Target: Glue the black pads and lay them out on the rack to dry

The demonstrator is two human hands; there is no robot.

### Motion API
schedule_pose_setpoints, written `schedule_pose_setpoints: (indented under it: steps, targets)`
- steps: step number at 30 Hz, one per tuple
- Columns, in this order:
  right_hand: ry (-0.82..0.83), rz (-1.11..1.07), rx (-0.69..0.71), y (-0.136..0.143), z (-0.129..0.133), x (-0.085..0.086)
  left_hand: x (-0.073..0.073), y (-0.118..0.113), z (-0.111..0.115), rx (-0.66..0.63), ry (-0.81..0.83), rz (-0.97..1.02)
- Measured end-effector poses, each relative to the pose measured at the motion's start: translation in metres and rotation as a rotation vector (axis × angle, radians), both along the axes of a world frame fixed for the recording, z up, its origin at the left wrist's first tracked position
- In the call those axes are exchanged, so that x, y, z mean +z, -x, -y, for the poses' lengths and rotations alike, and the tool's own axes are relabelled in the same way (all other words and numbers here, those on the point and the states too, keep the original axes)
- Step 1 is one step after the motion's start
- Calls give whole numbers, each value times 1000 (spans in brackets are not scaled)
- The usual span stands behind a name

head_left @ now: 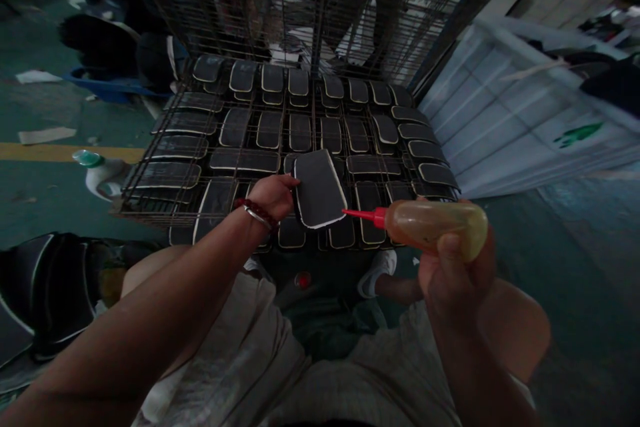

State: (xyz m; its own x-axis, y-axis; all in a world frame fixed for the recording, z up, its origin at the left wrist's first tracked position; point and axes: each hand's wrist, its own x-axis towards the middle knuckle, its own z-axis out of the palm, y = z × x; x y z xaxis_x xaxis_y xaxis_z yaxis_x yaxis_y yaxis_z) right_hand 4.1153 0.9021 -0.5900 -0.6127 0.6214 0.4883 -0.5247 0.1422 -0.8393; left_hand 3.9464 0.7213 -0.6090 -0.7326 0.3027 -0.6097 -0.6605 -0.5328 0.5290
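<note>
Above the near middle of a wire rack [145, 208], a dark panel [320, 188] with rounded corners and a pale border is being held by the left hand [273, 195], its left edge being pinched between the fingers. Its long axis is being directed away from the body, the far end being angled slightly leftward. By its near right corner, the red nozzle [370, 215] of a squeeze bottle [425, 221] is being pointed left; whether contact is being made cannot be told. The bottle's long axis is being held roughly crosswise, its body being grasped by the fingers of the right hand [457, 273]. Below, similar panels [300, 132] are being carried in rows by the rack. Farther out, a jug [103, 177] is being seen at the left, and a white crate [500, 107] at the right.
</note>
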Motion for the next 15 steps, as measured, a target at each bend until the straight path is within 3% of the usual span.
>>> schedule_pose_setpoints:
  steps: [15]
  targets:
    - [4, -4, -4, 10, 6, -7, 6, 7, -4, 88, -45, 33]
